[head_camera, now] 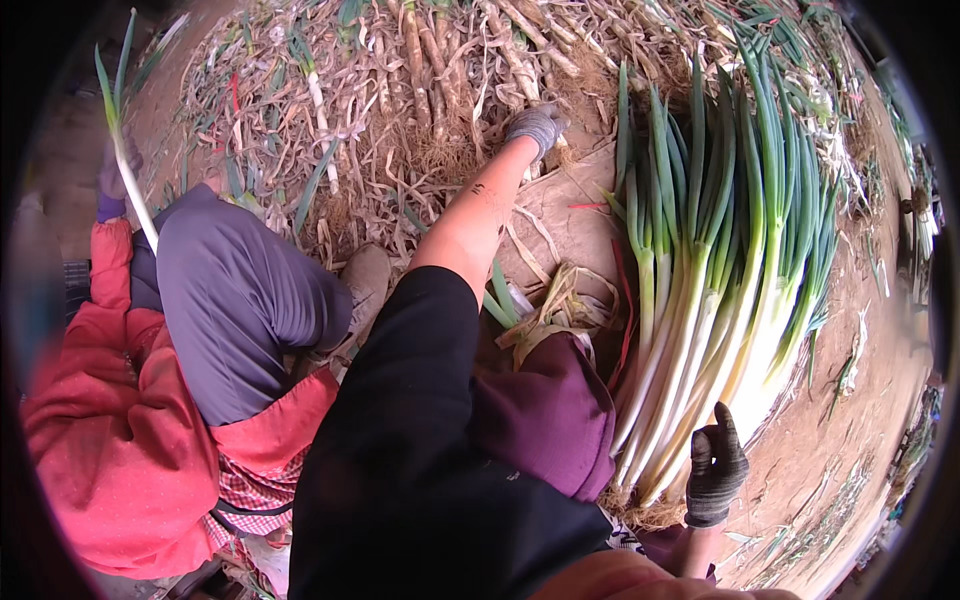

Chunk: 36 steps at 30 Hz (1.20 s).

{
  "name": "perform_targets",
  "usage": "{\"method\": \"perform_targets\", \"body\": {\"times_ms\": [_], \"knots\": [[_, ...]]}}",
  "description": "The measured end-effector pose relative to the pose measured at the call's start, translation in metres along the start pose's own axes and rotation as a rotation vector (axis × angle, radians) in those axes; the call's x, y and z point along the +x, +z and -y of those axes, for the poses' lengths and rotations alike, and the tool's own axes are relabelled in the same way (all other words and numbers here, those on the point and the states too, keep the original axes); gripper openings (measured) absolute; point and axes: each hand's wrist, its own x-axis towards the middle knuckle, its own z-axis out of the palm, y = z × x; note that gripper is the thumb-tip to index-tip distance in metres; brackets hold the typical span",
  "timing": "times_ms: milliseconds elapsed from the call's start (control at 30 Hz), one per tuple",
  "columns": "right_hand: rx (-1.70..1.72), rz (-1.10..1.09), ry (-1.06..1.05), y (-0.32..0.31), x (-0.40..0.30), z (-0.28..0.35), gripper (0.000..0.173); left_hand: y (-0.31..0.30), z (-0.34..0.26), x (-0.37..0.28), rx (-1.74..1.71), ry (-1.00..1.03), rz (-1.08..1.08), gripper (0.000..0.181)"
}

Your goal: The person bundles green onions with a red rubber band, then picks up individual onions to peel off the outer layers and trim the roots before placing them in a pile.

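Note:
My left hand point(536, 129), in a grey knit glove, is stretched forward over the root end of a dry-skinned scallion stalk. Its fingers bend around that end, but whether they have closed on it is unclear. My right hand point(716, 471), in a darker grey glove, is raised at the lower right with fingers apart and nothing in it. Just beside it lies a large pile of cleaned scallions point(701, 277), white shanks and roots towards me, green leaves pointing away. Untrimmed scallions point(431, 71) with brown, papery skins and roots spread across the ground ahead.
On my left sits a co-worker in a red jacket point(127, 442), whose gloved hand point(120, 169) is by a peeled scallion point(135, 184). Peeled-off dry leaves point(262, 127) litter the dirt floor point(862, 420). A red strap point(624, 307) lies beside the cleaned pile.

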Motion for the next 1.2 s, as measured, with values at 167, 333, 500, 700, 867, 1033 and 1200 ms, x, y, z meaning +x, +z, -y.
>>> {"method": "perform_targets", "body": {"times_ms": [167, 333, 500, 700, 867, 1033, 1200], "knots": [[0.62, 0.27, 0.172, 0.062, 0.067, 0.019, 0.049, -0.053, -0.007, -0.091, -0.669, -0.047, -0.171, 0.019], [1.285, 0.638, 0.582, 0.168, 0.117, 0.025, 0.052, -0.026, -0.033, -0.273, -0.953, -0.147, 0.374, 0.014], [1.115, 0.781, 0.364, 0.223, 0.09, 0.014, 0.032, -0.033, 0.004, -0.274, -0.677, -0.28, 0.625, 0.032], [0.124, 0.25, -0.142, 0.192, 0.059, 0.018, 0.054, -0.025, 0.021, -0.167, -0.959, 0.023, -0.348, 0.061], [-0.228, 0.138, -0.14, 0.171, 0.044, 0.038, 0.063, -0.051, 0.002, -0.127, -1.192, -0.042, -0.594, 0.036], [0.505, 0.053, 0.01, 0.218, 0.034, -0.004, 0.055, -0.054, 0.001, -0.133, -1.071, -0.259, -0.708, 0.051], [0.171, 0.032, -0.129, 0.202, 0.048, 0.025, 0.054, -0.059, 0.007, -0.142, -1.466, -0.287, -0.861, 0.032]]}}
